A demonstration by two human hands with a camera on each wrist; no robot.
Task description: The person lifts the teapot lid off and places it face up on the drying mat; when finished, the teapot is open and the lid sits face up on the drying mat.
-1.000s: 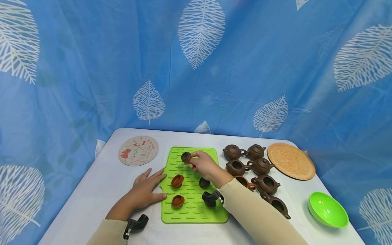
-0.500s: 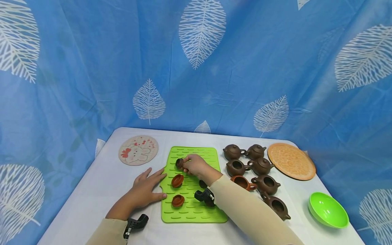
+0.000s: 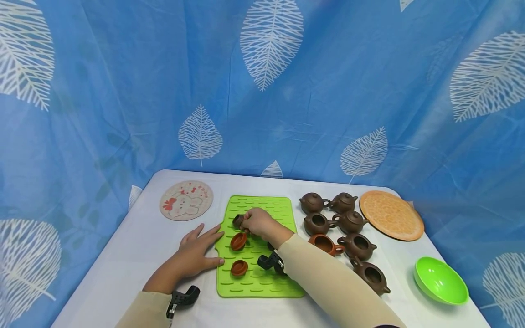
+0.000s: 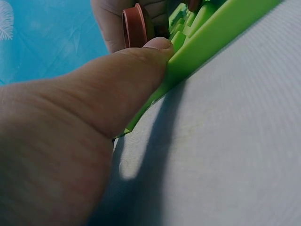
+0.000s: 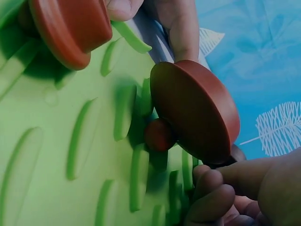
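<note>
My right hand (image 3: pixel 259 223) pinches a small dark brown teapot lid (image 3: pixel 237 221) low over the green ridged mat (image 3: pixel 266 205). In the right wrist view, my curled fingers (image 5: pixel 211 190) show beside that lid, which is mostly hidden behind a reddish-brown lid (image 5: pixel 193 108). On the mat, this reddish-brown lid leans tilted on its knob, and a second reddish-brown lid (image 3: pixel 239 268) lies nearer the front edge. Dark lids under my right wrist are mostly covered. My left hand (image 3: pixel 194 255) rests at the mat's left edge with fingers spread, its thumb (image 4: pixel 141 61) at the mat's rim.
Several dark brown teapots (image 3: pixel 351 222), some lidded and some lidless, stand right of the mat with one reddish-brown teapot (image 3: pixel 322 244). Beyond them lie a round pizza-patterned board (image 3: pixel 391 215) and a green bowl (image 3: pixel 440 280). A round rabbit-printed mat (image 3: pixel 186 201) lies at back left.
My right hand has moved left and slightly nearer with the dark lid, lowering it toward the mat behind the reddish-brown lid. My left hand stays in place.
</note>
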